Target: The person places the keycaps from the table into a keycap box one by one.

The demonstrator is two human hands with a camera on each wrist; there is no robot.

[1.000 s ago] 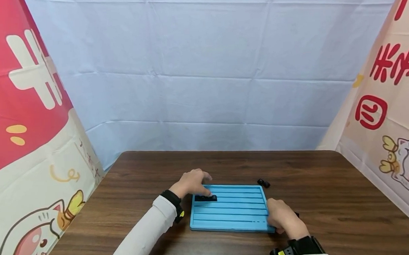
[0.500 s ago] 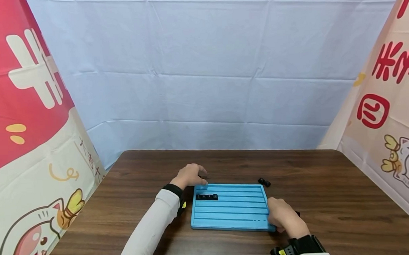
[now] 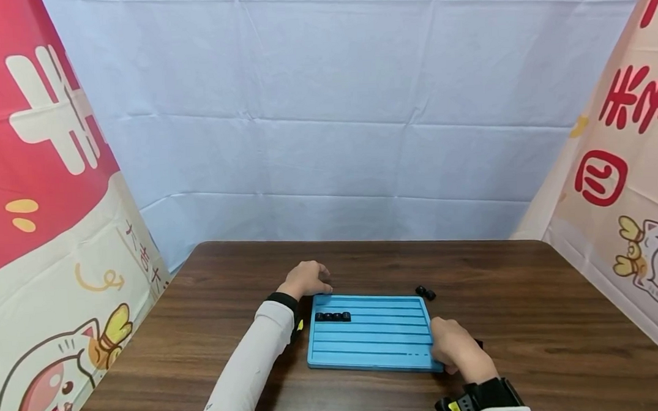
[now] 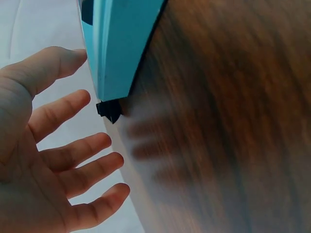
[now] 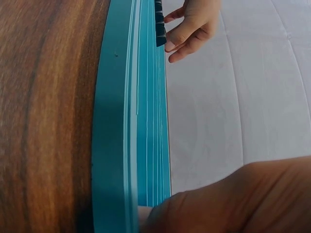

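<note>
Hanging loose, the left hand (image 3: 307, 279) has its fingers parted and relaxed, holding nothing, and look what sits right off the tips: a small black piece (image 4: 109, 110), down on the surface (image 4: 233, 136), with a sliver of gap from the index fingertip in the left wrist view. That's the relation that counts here, I'd say: the piece lies just below and ahead of the index finger, with the corner of the blue tray (image 3: 368, 348) close by on the thumb side. Thumb against the tray's edge? Very near, but I can't tell whether they touch. The piece is too small to call a long axis, and in the head view it doesn't show. The tray's long axis is clear: it runs from the left fingers across to the right ones. Over there, the right hand (image 3: 455, 350) grips the tray's edge, thumb lapping the rim, the rest of that hold hidden. So the left hand is plainly nearer this piece. A row of four black pieces (image 3: 332, 317) sits in the tray, nearside of the left fingers, while two loose black pieces (image 3: 422, 291) lie out beyond the right fingers, nearer that hand.
</note>
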